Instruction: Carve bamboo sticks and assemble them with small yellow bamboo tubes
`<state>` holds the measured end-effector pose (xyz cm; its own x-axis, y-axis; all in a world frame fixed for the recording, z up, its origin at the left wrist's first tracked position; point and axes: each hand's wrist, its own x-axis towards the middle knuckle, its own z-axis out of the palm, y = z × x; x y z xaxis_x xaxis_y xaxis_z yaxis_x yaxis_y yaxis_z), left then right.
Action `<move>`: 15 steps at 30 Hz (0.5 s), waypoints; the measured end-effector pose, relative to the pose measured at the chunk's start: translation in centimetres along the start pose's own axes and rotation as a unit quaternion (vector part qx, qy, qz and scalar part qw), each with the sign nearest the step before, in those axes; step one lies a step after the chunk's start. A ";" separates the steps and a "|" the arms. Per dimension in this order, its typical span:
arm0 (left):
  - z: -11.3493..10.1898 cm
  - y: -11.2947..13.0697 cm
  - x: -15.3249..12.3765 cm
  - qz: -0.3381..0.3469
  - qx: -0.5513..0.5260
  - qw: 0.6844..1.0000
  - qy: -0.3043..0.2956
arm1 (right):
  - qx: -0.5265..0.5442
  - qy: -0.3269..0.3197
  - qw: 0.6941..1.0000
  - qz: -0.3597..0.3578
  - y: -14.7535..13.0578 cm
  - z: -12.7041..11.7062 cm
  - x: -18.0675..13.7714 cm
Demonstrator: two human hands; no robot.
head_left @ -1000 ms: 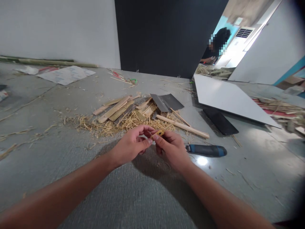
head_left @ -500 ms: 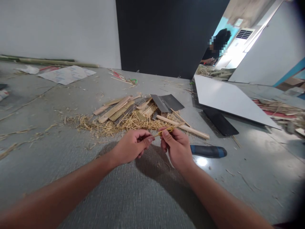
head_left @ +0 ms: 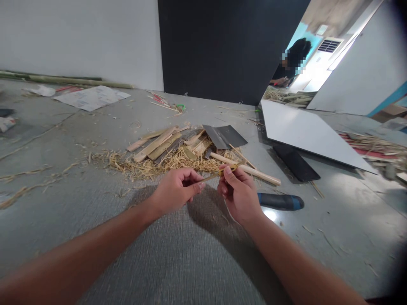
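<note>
My left hand is closed in a pinch on the near end of a thin bamboo stick, held over the grey floor. My right hand is closed too, gripping a yellow rubber band that wraps the stick's far end. The two hands are a few centimetres apart, just in front of a heap of bamboo strips and straw-like shavings.
A blue-and-black handled knife lies on the floor right of my right hand. Behind it lie a black phone, a white board, dark sandpaper sheets and a long stick. Another person works far back right.
My right hand has slid away from the left, up and to the right, stretching the yellow band along the stick. The left hand stays almost where it was.
</note>
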<state>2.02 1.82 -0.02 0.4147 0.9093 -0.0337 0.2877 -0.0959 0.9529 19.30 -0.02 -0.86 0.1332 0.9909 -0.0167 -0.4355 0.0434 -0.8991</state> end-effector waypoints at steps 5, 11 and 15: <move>0.1 0.1 -0.1 -0.005 -0.036 0.999 -0.035 | -0.027 -0.023 0.999 0.000 0.0 0.1 -0.2; 0.0 0.4 -0.5 0.003 -0.008 0.995 -0.098 | -0.045 -0.051 0.998 -0.012 0.2 -0.2 -0.3; 0.1 0.3 -0.6 0.024 -0.005 0.993 -0.114 | -0.039 -0.054 0.998 -0.012 0.1 -0.2 -0.3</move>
<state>1.90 1.20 0.25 0.6126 0.7886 -0.0537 0.2537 -0.1318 0.9583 19.37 -0.36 -1.03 0.0446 0.9978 0.0482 -0.3618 0.0611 -0.9303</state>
